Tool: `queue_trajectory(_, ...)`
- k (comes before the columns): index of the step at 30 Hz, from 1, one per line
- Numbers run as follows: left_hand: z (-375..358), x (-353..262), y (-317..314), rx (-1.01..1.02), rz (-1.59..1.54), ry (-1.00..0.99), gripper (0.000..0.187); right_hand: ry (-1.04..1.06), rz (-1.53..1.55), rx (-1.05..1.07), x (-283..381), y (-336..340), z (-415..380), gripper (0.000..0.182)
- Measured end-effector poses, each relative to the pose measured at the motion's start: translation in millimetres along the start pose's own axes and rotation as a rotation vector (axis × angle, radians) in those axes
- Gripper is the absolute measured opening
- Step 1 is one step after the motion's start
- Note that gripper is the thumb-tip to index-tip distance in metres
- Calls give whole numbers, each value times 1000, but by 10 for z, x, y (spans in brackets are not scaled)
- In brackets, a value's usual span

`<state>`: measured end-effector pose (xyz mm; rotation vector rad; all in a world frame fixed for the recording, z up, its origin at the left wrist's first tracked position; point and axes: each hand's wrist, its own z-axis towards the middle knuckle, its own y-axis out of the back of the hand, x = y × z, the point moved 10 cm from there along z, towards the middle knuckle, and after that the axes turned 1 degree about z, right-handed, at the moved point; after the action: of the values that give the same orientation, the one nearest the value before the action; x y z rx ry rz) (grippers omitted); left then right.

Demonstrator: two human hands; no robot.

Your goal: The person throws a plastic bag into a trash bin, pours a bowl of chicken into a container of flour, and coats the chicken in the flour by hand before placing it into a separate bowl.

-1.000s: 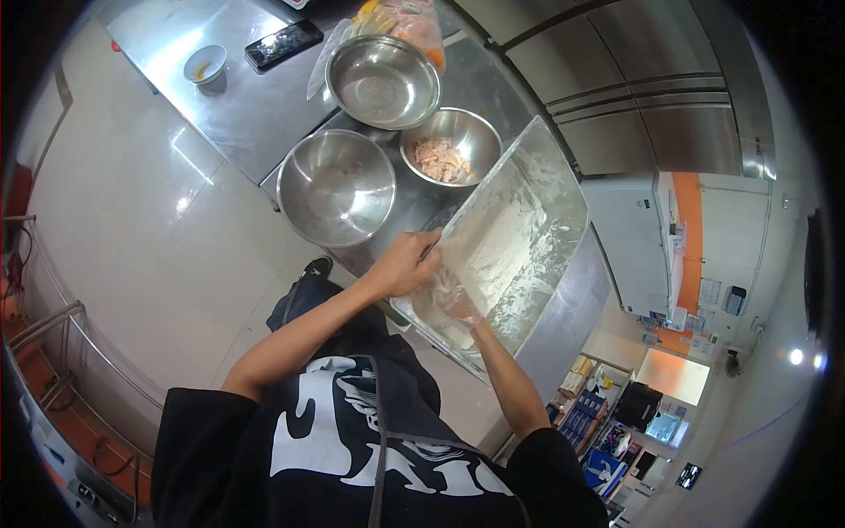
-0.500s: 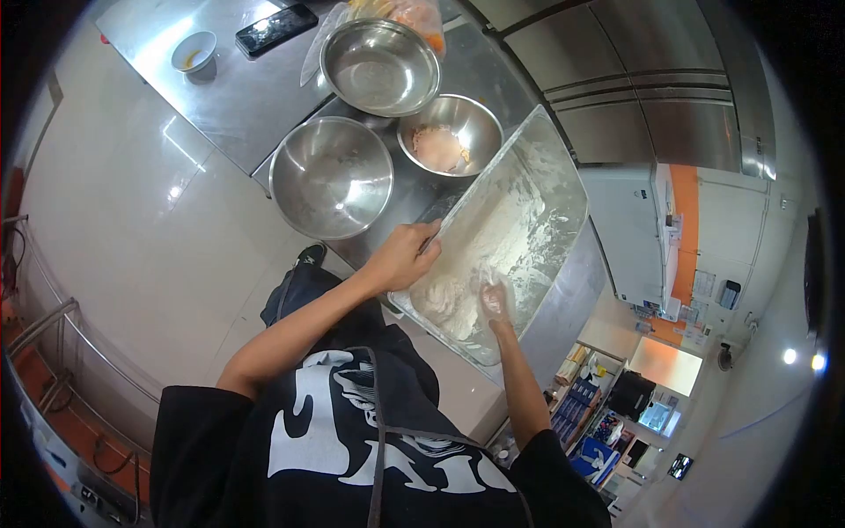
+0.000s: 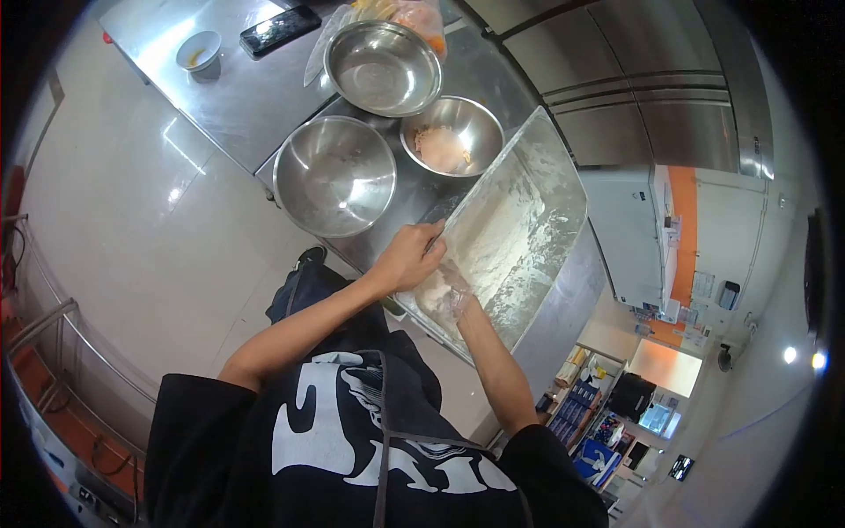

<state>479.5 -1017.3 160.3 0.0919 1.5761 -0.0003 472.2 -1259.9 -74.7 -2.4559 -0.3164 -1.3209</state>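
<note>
A deep rectangular metal tub (image 3: 570, 189) holds white flour (image 3: 506, 233), with more flour smeared on its walls. My left hand (image 3: 409, 257) is closed around the tub's near left rim. Inside the tub, at its near left corner, my right hand (image 3: 451, 295) is down in the flour. It is dusted white and seems to wear a thin clear glove; its fingers are blurred and partly hidden, and the floury pieces in that corner are mostly covered by it. Close by, a steel bowl (image 3: 482, 132) contains a pale pinkish food (image 3: 440, 148).
Two further steel bowls, a wide one (image 3: 334, 176) and a raised one (image 3: 383, 70), stand left of the tub. Beyond are a phone (image 3: 280, 32), a small white bowl (image 3: 198, 51) and a plastic bag of orange food (image 3: 418, 19). Steel refrigerator doors (image 3: 687, 132) flank the table's right.
My right hand has moved left across the tub, from the flour near its right side to the floury pieces in the near left corner. My left hand keeps its hold on the rim.
</note>
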Motion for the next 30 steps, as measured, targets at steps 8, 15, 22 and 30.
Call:
queue_trajectory(8, -50, -62, 12, 16, -19, -23, 36, 181, -355, -147, 1974, -520, -782, 47)
queue_trajectory(15, -69, -16, -11, -23, 13, -129, 39, 192, -865, -117, 2152, -15, -223, 46)
queue_trajectory(22, -43, -46, 16, 6, 11, -69, 38, 576, -844, -47, 1020, -465, -18, 53)
queue_trajectory(30, -57, -50, -30, -11, 5, -157, 37, 153, -1439, 68, 1042, -1212, -486, 57)
